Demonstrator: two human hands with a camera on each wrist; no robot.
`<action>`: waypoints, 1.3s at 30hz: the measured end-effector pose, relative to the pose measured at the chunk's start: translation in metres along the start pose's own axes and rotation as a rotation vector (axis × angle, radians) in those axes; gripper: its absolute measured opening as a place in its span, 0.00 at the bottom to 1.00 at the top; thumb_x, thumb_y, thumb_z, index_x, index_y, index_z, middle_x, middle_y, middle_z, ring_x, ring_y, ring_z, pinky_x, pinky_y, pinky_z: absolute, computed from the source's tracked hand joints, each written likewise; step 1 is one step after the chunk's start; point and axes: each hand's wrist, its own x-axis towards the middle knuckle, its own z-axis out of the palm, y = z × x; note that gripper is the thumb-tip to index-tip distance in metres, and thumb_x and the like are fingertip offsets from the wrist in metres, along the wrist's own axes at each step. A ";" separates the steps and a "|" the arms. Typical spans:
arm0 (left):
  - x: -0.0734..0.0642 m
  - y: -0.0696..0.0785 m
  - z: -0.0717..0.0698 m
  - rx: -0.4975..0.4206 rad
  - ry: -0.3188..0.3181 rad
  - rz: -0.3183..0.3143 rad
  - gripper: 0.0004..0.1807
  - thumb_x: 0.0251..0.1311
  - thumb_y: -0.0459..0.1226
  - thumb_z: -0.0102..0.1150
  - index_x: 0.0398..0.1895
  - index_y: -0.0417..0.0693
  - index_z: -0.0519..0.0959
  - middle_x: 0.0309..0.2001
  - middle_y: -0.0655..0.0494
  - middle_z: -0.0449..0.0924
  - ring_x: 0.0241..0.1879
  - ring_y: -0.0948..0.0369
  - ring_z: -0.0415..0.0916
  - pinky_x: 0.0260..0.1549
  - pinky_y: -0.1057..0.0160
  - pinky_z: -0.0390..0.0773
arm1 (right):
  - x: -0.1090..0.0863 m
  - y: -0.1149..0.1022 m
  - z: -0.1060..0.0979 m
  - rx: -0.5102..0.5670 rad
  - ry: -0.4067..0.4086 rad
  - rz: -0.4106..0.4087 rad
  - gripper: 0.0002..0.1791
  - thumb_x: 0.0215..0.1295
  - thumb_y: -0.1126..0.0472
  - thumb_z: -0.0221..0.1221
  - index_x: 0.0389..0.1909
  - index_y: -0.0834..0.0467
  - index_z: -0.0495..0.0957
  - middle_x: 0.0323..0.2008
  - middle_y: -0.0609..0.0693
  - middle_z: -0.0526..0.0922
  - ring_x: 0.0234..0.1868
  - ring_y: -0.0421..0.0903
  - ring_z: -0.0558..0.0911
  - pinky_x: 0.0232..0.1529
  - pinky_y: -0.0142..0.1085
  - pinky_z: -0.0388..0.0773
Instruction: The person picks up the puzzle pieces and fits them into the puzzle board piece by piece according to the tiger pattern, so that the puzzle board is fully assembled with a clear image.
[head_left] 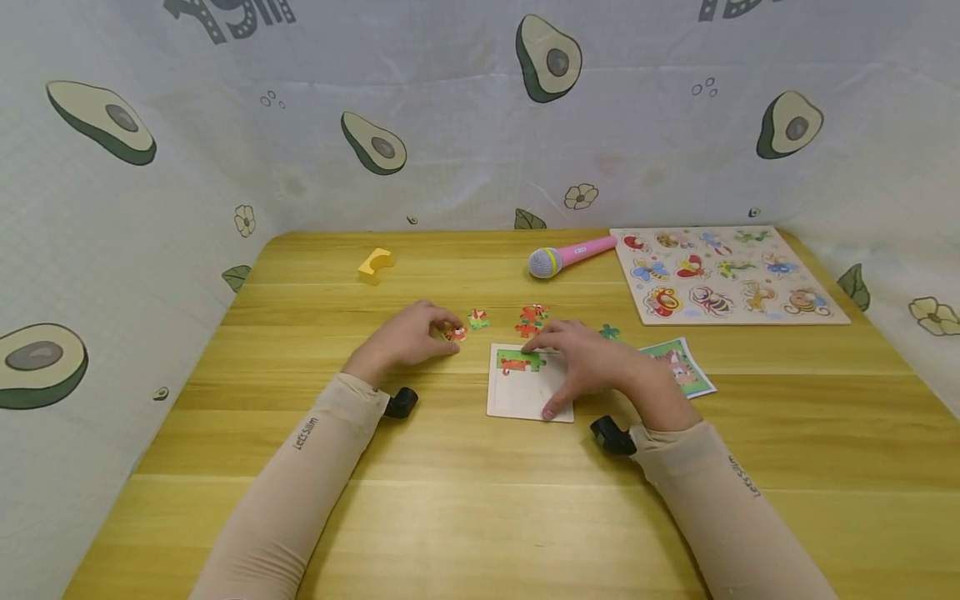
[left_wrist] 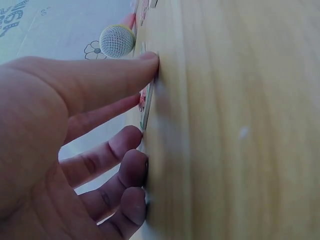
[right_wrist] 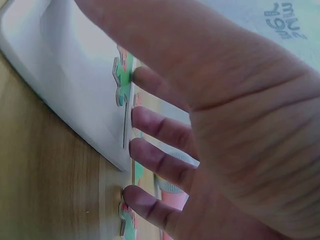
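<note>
My left hand (head_left: 411,335) has thumb and index finger at the edges of a small orange-faced puzzle piece (head_left: 454,334), pinching it close to the tabletop; the left wrist view shows this piece (left_wrist: 145,102) edge-on. A square white puzzle board (head_left: 517,400) lies to its right, with joined green and orange pieces (head_left: 517,362) along its top. Across the board's right side, my right hand (head_left: 592,358) grips it, thumb at the near edge and fingers at the far edge. Behind the board lie loose red-orange pieces (head_left: 532,320) and a green-and-red piece (head_left: 478,318).
Right of the board, a picture card (head_left: 684,367) lies partly behind the right forearm, near a green piece (head_left: 609,332). A pink toy microphone (head_left: 570,254) and an insect picture board (head_left: 720,275) lie at the back. A yellow arch block (head_left: 375,265) stands back left.
</note>
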 end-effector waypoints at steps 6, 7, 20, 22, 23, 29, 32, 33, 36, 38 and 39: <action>0.001 0.000 0.000 -0.013 0.003 -0.017 0.25 0.62 0.41 0.70 0.61 0.41 0.80 0.50 0.49 0.78 0.52 0.53 0.72 0.54 0.54 0.71 | 0.001 -0.001 0.000 -0.003 -0.013 -0.018 0.44 0.36 0.37 0.81 0.58 0.48 0.78 0.62 0.55 0.70 0.65 0.60 0.64 0.64 0.61 0.62; 0.002 0.000 0.000 -0.018 0.003 -0.020 0.24 0.62 0.40 0.70 0.60 0.41 0.80 0.50 0.49 0.79 0.51 0.54 0.73 0.54 0.55 0.72 | 0.001 -0.002 0.000 -0.003 -0.014 -0.017 0.43 0.36 0.37 0.81 0.57 0.48 0.79 0.62 0.54 0.70 0.65 0.60 0.64 0.64 0.61 0.62; 0.003 -0.001 -0.001 -0.054 0.007 -0.028 0.21 0.60 0.39 0.72 0.56 0.44 0.82 0.46 0.53 0.79 0.46 0.56 0.74 0.50 0.57 0.73 | 0.001 -0.002 -0.001 -0.010 -0.024 0.001 0.43 0.37 0.37 0.81 0.57 0.47 0.79 0.64 0.55 0.69 0.68 0.61 0.62 0.65 0.63 0.60; 0.003 0.000 -0.001 -0.056 0.013 -0.030 0.21 0.60 0.39 0.72 0.56 0.44 0.82 0.45 0.53 0.79 0.45 0.56 0.74 0.48 0.57 0.73 | 0.000 -0.002 -0.001 -0.012 -0.024 0.002 0.43 0.36 0.37 0.80 0.57 0.47 0.79 0.64 0.55 0.69 0.68 0.61 0.62 0.65 0.63 0.60; 0.003 0.000 0.000 -0.058 0.015 -0.029 0.21 0.60 0.39 0.72 0.56 0.44 0.82 0.45 0.53 0.79 0.44 0.57 0.74 0.47 0.57 0.74 | 0.000 -0.002 -0.001 -0.013 -0.024 0.003 0.43 0.36 0.37 0.80 0.57 0.47 0.79 0.64 0.55 0.69 0.68 0.61 0.62 0.65 0.63 0.60; 0.003 0.007 0.000 -0.093 0.017 0.021 0.22 0.57 0.39 0.73 0.55 0.48 0.84 0.43 0.56 0.79 0.39 0.60 0.76 0.41 0.60 0.76 | 0.001 -0.002 -0.001 -0.017 -0.024 0.001 0.44 0.36 0.36 0.80 0.57 0.46 0.79 0.64 0.54 0.69 0.67 0.60 0.62 0.64 0.63 0.61; 0.003 0.014 0.001 -0.105 -0.026 0.097 0.21 0.56 0.39 0.73 0.54 0.49 0.84 0.42 0.58 0.80 0.36 0.61 0.78 0.37 0.61 0.77 | 0.001 -0.002 -0.001 -0.014 -0.025 0.007 0.44 0.36 0.36 0.80 0.57 0.46 0.78 0.64 0.54 0.69 0.67 0.60 0.62 0.64 0.63 0.61; 0.003 0.016 0.002 -0.107 -0.045 0.124 0.20 0.56 0.38 0.73 0.53 0.49 0.85 0.42 0.59 0.80 0.35 0.62 0.78 0.36 0.62 0.77 | 0.001 -0.002 -0.001 -0.013 -0.027 0.011 0.44 0.37 0.36 0.80 0.58 0.46 0.78 0.64 0.54 0.68 0.67 0.60 0.62 0.64 0.63 0.61; 0.003 0.022 0.005 -0.109 -0.105 0.191 0.18 0.56 0.37 0.73 0.51 0.50 0.85 0.42 0.61 0.81 0.32 0.62 0.77 0.34 0.63 0.77 | 0.000 -0.003 -0.002 -0.006 -0.029 0.018 0.44 0.37 0.36 0.80 0.58 0.46 0.78 0.64 0.54 0.68 0.67 0.60 0.62 0.64 0.64 0.60; 0.003 0.026 0.008 -0.117 -0.142 0.222 0.17 0.56 0.37 0.72 0.50 0.50 0.86 0.41 0.61 0.81 0.31 0.62 0.76 0.33 0.63 0.76 | 0.000 -0.003 -0.001 -0.002 -0.030 0.021 0.44 0.37 0.37 0.80 0.58 0.46 0.78 0.64 0.54 0.68 0.67 0.60 0.62 0.64 0.64 0.60; 0.003 0.028 0.010 -0.124 -0.155 0.236 0.16 0.56 0.36 0.72 0.50 0.50 0.86 0.41 0.60 0.81 0.30 0.62 0.76 0.32 0.64 0.76 | -0.001 -0.003 -0.001 -0.002 -0.030 0.022 0.44 0.37 0.37 0.80 0.58 0.47 0.78 0.65 0.54 0.68 0.67 0.60 0.62 0.64 0.64 0.60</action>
